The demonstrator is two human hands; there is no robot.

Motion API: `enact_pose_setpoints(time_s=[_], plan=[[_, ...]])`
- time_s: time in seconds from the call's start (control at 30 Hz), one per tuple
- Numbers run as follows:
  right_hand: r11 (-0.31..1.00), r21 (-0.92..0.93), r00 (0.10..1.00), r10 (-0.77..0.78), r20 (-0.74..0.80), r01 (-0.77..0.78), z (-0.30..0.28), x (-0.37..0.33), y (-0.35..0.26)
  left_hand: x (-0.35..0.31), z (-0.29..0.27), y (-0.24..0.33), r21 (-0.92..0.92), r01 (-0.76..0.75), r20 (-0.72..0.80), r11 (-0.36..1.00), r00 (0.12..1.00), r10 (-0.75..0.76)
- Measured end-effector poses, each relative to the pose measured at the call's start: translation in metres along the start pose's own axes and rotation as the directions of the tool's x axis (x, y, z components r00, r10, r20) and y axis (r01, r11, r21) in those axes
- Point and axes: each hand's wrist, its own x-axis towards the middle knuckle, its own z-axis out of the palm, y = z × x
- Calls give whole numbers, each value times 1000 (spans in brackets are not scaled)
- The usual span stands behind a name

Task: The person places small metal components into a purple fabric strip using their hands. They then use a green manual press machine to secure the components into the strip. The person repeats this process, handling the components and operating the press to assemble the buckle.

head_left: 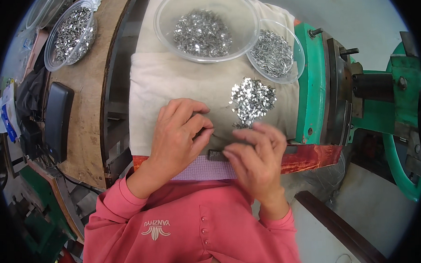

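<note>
My left hand (176,135) is over the beige cloth (153,78), fingers bent and thumb drawn toward the index finger. Anything between those fingertips is too small or hidden to name. To its right is my right hand (260,160), smeared by motion, its fingers reaching toward the lower edge of a pile of small shiny metal pieces (253,100). I cannot make out whether it holds one. A dark bar (216,155) lies at the cloth's near edge, partly hidden by the right hand.
Beyond the pile stand a large clear bowl (163,40) and a smaller clear tub (299,59), both with metal pieces. A green machine (311,95) borders the right side. On the wooden table (87,117) at left are another tub (53,63) of pieces and a black box (59,120).
</note>
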Motion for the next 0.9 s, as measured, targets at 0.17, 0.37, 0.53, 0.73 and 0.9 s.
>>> enact_pose_setpoints(time_s=[0.17,0.37,0.53,0.73,0.9], plan=[[996,50,997,71,-12,-70,8,-18,1,-5,-4,0,-41,-27,-15,999,1000,26],[995,-65,994,69,-80,-75,3,1,23,-25,-15,6,-80,-5,-17,997,1000,4],[986,-161,999,-41,-2,40,7,22,29,-36,-10,15,-127,-32,13,991,999,34],[983,-163,993,-72,90,86,3,30,20,-39,1,17,-91,-37,23,995,999,39],[978,-158,983,-115,142,137,-2,29,30,-37,-1,18,-91,-43,48,995,998,48]])
